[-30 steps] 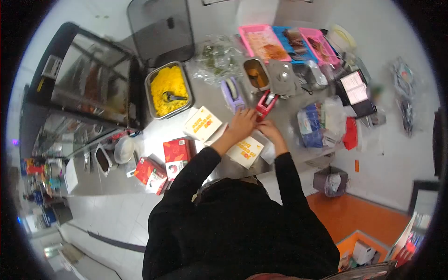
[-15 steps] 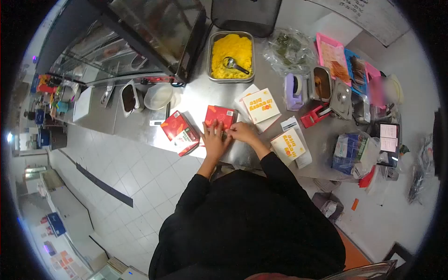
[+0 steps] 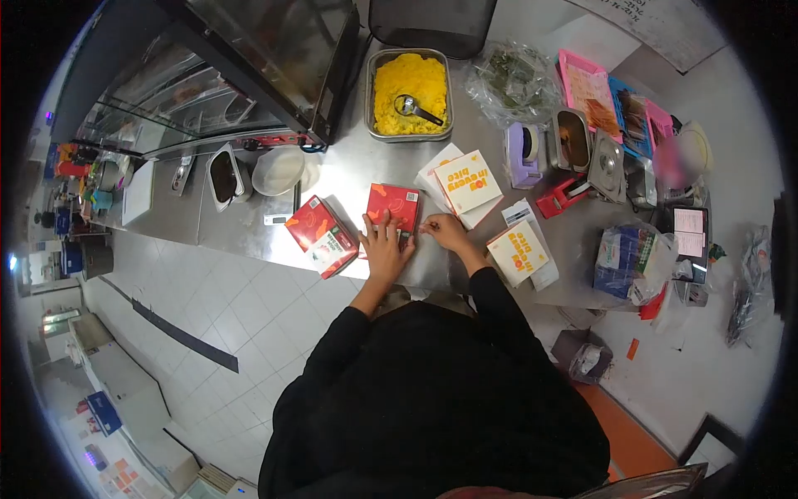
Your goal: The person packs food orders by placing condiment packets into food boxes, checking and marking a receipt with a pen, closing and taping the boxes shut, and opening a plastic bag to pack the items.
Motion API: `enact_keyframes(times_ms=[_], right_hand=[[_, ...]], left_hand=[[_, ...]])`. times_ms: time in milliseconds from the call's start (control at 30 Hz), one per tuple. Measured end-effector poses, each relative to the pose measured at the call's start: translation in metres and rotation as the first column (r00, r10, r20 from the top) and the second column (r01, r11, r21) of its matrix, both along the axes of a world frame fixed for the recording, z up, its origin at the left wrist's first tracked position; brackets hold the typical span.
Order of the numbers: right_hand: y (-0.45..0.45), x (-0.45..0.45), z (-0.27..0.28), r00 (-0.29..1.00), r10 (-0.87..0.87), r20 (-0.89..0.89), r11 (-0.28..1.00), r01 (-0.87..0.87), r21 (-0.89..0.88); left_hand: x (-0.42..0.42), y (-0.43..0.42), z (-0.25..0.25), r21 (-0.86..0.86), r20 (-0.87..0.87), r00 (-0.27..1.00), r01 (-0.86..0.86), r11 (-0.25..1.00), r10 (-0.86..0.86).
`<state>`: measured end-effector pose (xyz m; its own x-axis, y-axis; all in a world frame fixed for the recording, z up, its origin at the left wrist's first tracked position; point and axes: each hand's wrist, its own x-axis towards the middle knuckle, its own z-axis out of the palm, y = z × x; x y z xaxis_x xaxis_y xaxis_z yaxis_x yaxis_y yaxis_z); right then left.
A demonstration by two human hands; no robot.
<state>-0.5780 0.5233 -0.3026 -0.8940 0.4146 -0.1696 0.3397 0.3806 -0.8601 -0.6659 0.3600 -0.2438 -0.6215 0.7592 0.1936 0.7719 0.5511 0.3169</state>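
A small red cardboard box (image 3: 394, 202) lies on the steel counter in front of me. My left hand (image 3: 384, 251) rests on its near side with the fingers spread. Just right of the box, my right hand (image 3: 447, 233) has its fingertips pinched together, and anything between them is too small to make out. To the left is a second red box (image 3: 314, 223) with a white and green label (image 3: 330, 249) on its front. White cards (image 3: 467, 181) with yellow lettering are stacked beyond my right hand, and another pile of printed cards (image 3: 519, 252) sits nearer on the right.
Beyond the boxes stands a steel tray (image 3: 369, 98) of yellow food with a black spoon (image 3: 416, 108). A purple tape dispenser (image 3: 524, 158) and a red one (image 3: 562, 198) stand to the right. A glass display cabinet (image 3: 274, 75) is at the back left.
My right hand has moved right, away from the box's near edge. My left hand stays on the box. The whole view has shifted slightly.
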Motion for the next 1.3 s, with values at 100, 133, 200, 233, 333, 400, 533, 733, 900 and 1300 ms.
enact_keyframes(times_ms=[100,133,200,233,333,400,533,733,900,1300], right_hand=[[-0.003,0.006,0.019,0.998,0.060,0.003,0.997,-0.060,0.040],[-0.005,0.006,0.036,1.000,0.001,0.014,1.000,-0.001,-0.002],[-0.011,0.003,0.070,0.993,-0.107,0.050,0.990,0.111,-0.083],[-0.011,0.000,0.068,0.997,-0.081,0.017,0.994,0.082,-0.076],[-0.005,-0.018,0.066,1.000,0.013,0.028,1.000,-0.013,-0.006],[0.002,-0.031,0.065,0.978,0.095,0.186,0.988,-0.115,0.099],[0.009,-0.037,0.046,0.956,0.120,0.267,0.977,-0.162,0.139],[0.010,-0.013,0.013,0.967,0.131,0.217,0.971,-0.169,0.167],[0.005,-0.004,0.060,0.985,0.059,0.162,0.991,-0.077,0.111],[0.008,-0.031,0.057,0.931,0.201,0.305,0.970,-0.232,0.067]], left_hand=[[-0.001,-0.001,-0.003,0.002,0.010,1.000,-0.006,1.000,0.006],[-0.002,-0.001,-0.002,-0.004,0.016,1.000,-0.001,1.000,0.001],[-0.001,-0.001,0.001,-0.016,0.036,0.999,0.000,1.000,0.001],[0.000,-0.001,-0.001,0.002,0.029,1.000,-0.001,1.000,0.001],[0.001,-0.001,-0.006,0.031,0.018,1.000,0.003,1.000,-0.003],[0.001,-0.001,-0.006,0.028,0.029,1.000,0.001,1.000,-0.002],[0.003,-0.001,0.000,-0.054,-0.050,0.998,0.038,0.998,-0.041],[0.005,0.000,-0.002,-0.038,-0.046,0.999,0.013,0.999,-0.015],[0.001,0.000,-0.010,0.022,0.017,1.000,-0.020,1.000,0.020],[0.004,0.000,-0.003,0.030,-0.082,0.996,0.031,0.999,-0.028]])
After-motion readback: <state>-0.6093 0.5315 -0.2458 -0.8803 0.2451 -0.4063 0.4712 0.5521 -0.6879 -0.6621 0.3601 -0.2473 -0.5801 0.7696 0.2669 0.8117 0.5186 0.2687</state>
